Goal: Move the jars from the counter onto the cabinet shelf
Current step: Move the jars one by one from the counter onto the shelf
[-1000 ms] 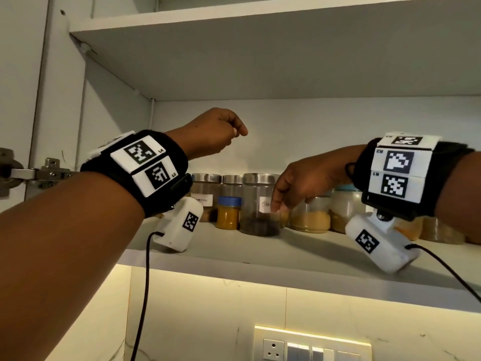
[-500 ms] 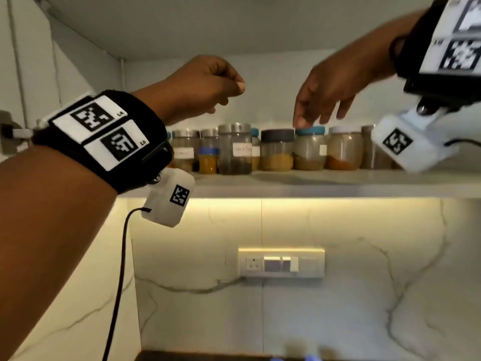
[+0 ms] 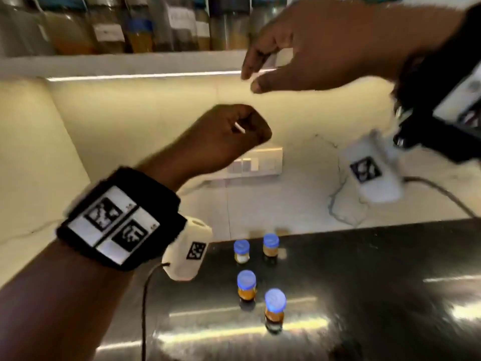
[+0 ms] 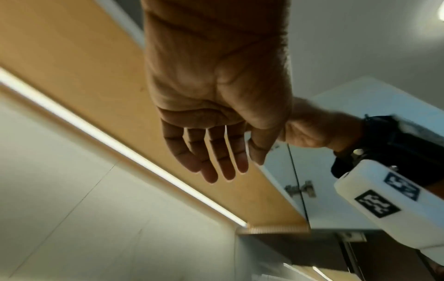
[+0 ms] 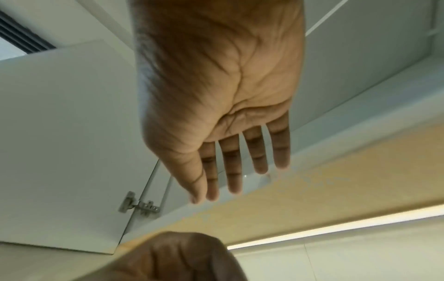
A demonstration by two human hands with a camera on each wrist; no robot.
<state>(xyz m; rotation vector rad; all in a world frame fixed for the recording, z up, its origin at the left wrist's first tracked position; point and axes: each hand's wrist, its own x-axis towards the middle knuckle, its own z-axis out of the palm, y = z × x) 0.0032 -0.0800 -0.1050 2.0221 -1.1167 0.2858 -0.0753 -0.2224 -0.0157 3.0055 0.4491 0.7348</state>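
Note:
Several small blue-lidded jars stand upright on the dark glossy counter (image 3: 364, 282): one with pale contents (image 3: 241, 250), one beside it (image 3: 271, 245), and two amber ones nearer me (image 3: 246, 285) (image 3: 274, 308). My left hand (image 3: 234, 131) hovers well above them, fingers loosely curled, holding nothing; the left wrist view shows its fingers (image 4: 216, 152) relaxed and empty. My right hand (image 3: 286, 53) is higher, just in front of the cabinet shelf edge (image 3: 117, 63), fingers spread and empty (image 5: 240, 167). A blurred row of larger jars (image 3: 104, 29) fills the shelf.
A light strip glows under the shelf (image 3: 145, 75). A switch plate (image 3: 255, 162) sits on the marble back wall behind my left hand. An open cabinet door with a metal hinge (image 5: 139, 205) is at the shelf's left end. Cables trail from both wrist cameras.
My view has dropped from the shelf to the counter. The right hand came off the jar on the shelf and drew back with nothing in it. The left hand sank lower, still holding nothing.

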